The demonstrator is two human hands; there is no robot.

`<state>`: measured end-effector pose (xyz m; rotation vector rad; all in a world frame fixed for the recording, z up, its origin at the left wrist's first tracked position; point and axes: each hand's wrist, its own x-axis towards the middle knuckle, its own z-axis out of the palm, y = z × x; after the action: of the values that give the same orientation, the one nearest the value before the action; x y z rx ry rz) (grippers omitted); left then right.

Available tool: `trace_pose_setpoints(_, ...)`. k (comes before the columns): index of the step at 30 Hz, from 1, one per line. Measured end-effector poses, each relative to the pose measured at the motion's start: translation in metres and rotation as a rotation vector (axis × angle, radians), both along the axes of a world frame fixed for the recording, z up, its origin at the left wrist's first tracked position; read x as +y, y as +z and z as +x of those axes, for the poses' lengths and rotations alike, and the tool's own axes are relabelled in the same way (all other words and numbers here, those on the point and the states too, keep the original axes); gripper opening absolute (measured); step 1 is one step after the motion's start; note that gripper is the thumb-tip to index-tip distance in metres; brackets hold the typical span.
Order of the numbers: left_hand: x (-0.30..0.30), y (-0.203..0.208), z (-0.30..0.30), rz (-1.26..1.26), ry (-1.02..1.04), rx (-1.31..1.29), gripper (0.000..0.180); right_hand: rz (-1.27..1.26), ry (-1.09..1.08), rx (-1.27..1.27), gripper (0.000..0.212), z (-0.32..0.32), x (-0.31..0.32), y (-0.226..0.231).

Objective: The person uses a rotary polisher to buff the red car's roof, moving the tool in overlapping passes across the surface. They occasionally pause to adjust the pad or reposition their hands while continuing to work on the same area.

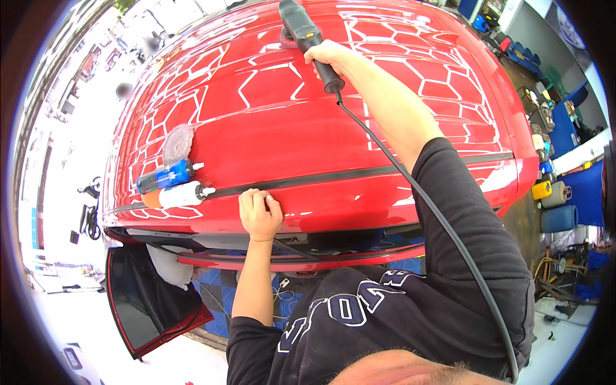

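Note:
A glossy red car roof [256, 138] fills the middle of the view. At its far side, my right hand [327, 56] is wrapped round the handle of a dark power polisher [301, 29]. The polisher's pad meets the paint and is mostly hidden under the head. A black cord [410, 183] runs from the handle back along my right arm. My left hand [260, 215] rests on the near roof edge by the black trim strip [308, 179], fingers loosely bent, with nothing seen in it. Left of it lie a blue bottle [165, 176] and a white bottle [183, 194].
A grey fuzzy pad or cloth [178, 144] lies beyond the bottles. Below the roof edge, a car door [151, 301] stands ajar at left, above blue and grey floor tiles [218, 308]. Containers, including a blue drum [558, 219], line the right side.

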<state>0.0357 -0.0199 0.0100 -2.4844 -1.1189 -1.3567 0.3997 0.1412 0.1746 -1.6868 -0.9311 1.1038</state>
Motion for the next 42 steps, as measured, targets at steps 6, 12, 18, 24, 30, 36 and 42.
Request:
trace_pose_setpoints(6,0.002,0.001,0.000,0.024,-0.013,0.015,0.008,-0.015,-0.088,0.020,0.040,0.067,-0.038,-0.012)
trace_pose_setpoints(12,-0.002,0.004,0.002,0.014,0.025,0.036,0.008,0.039,-0.164,0.059,0.036,0.140,-0.092,-0.018)
trace_pose_setpoints(18,-0.003,0.005,0.005,0.002,0.059,0.048,0.010,-0.020,-0.294,0.050,0.030,0.197,-0.131,-0.009)
trace_pose_setpoints(24,-0.005,0.006,0.005,-0.013,0.062,0.032,0.010,-0.036,-0.339,0.045,0.032,0.200,-0.127,-0.007)
trace_pose_setpoints(30,-0.004,0.006,0.007,0.013,0.049,-0.003,0.010,-0.046,-0.243,0.011,0.031,0.151,-0.094,-0.007)
trace_pose_setpoints(36,-0.005,0.005,0.006,0.030,0.065,-0.035,0.010,-0.034,-0.006,0.051,0.027,0.079,-0.030,-0.017)
trace_pose_setpoints(42,-0.004,0.003,0.007,0.030,0.053,-0.049,0.009,-0.045,0.119,0.049,0.033,0.008,0.023,-0.009)
